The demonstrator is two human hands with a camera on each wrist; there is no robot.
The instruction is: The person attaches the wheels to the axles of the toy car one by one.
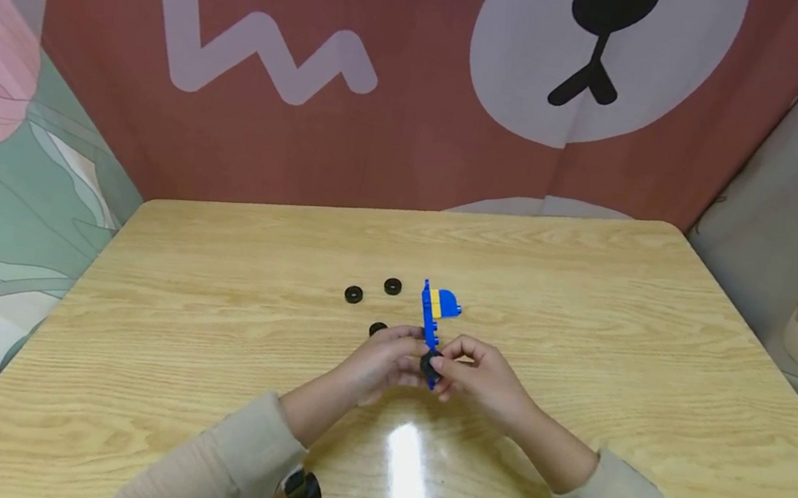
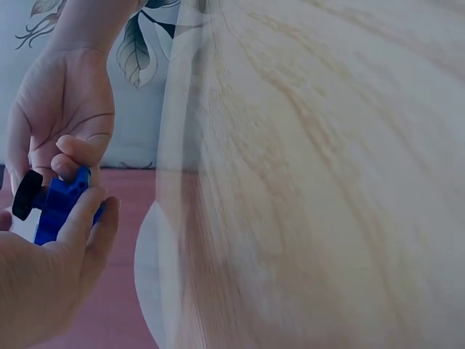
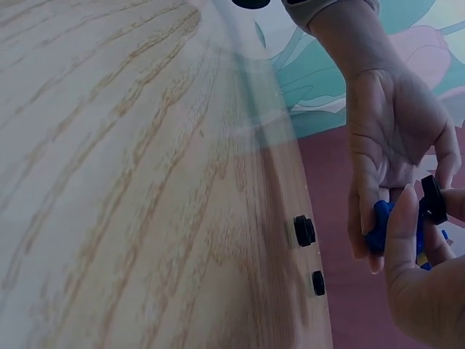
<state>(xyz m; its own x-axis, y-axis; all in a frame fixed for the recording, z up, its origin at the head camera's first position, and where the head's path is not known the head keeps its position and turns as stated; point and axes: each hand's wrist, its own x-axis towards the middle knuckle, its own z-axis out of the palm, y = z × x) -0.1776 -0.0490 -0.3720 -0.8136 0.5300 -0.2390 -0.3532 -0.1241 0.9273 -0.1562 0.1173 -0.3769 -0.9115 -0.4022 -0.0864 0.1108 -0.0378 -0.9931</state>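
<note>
A blue toy vehicle body (image 1: pixel 427 320) made of building bricks, with a yellow brick (image 1: pixel 436 304) near its far end, stands on edge above the table. My left hand (image 1: pixel 379 364) grips its near part from the left side. A black toy wheel (image 1: pixel 428 364) sits against the body's near end, pinched by my right hand (image 1: pixel 491 383) with thumb and fingers. In the left wrist view the wheel (image 2: pixel 27 195) stands out beside the blue body (image 2: pixel 62 207). The right wrist view shows that wheel (image 3: pixel 434 199) tilted near the right fingers; whether it is fully seated I cannot tell.
Two loose black wheels, one left (image 1: pixel 353 294) and one farther back (image 1: pixel 392 286), lie on the wooden table (image 1: pixel 213 283). Another wheel (image 1: pixel 378 328) is partly hidden behind my left hand. A red patterned cloth (image 1: pixel 381 154) hangs behind the table's far edge.
</note>
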